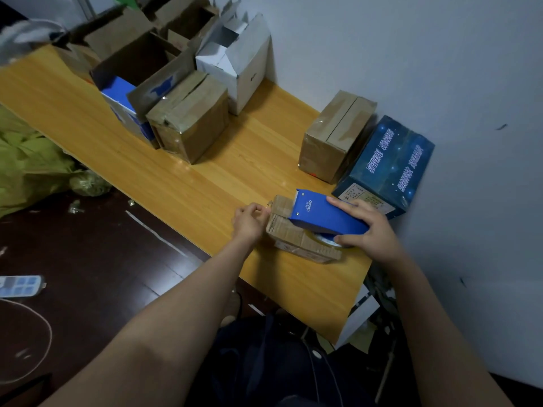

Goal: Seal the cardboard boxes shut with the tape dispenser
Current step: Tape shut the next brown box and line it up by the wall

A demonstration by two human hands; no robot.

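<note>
Right hand gripped dispenser on small box near desk front corner; left hand pinched tape end. Two boxes looked sealed; back-edge ones open.

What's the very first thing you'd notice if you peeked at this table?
The bright blue tape dispenser jumps out first: the right hand presses it on top of a small cardboard box near the table's front edge, while the left hand pinches at the box's far end. Next comes the dark blue starry box against the wall, and a cluster of open boxes at the far end of the wooden table.
</note>
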